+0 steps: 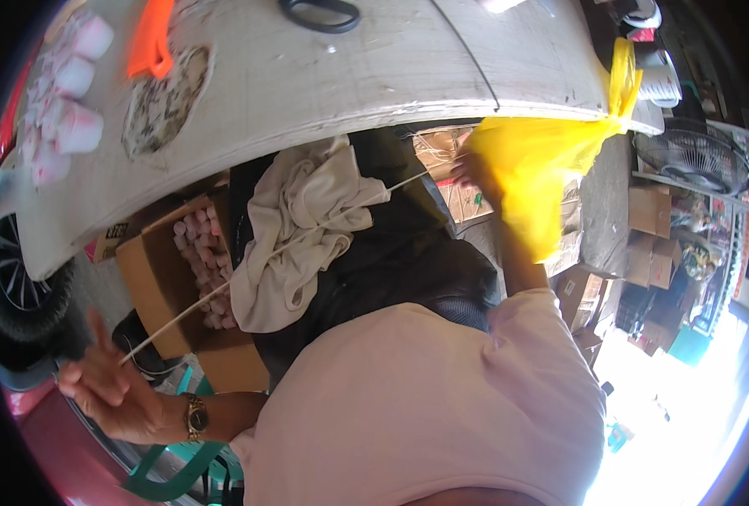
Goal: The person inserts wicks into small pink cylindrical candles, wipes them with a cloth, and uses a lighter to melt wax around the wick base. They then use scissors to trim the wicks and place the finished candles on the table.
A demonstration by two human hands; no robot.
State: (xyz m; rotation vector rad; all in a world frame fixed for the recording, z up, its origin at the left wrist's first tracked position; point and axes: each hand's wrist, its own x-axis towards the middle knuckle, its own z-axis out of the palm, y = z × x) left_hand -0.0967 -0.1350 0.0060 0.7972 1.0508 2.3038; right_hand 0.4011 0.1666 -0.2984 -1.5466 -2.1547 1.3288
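Because tautness was apparently wanted, white cord (210, 297) was gripped by left hand (113, 392) and right hand (477, 175) above cloth (283, 274).

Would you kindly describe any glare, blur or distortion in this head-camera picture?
Head view: glare washes out the lower-right background; motion blur softens the left hand and right hand, while the white cord between them looks sharper; fisheye distortion bows the front edge of the white table, and the corners are black.
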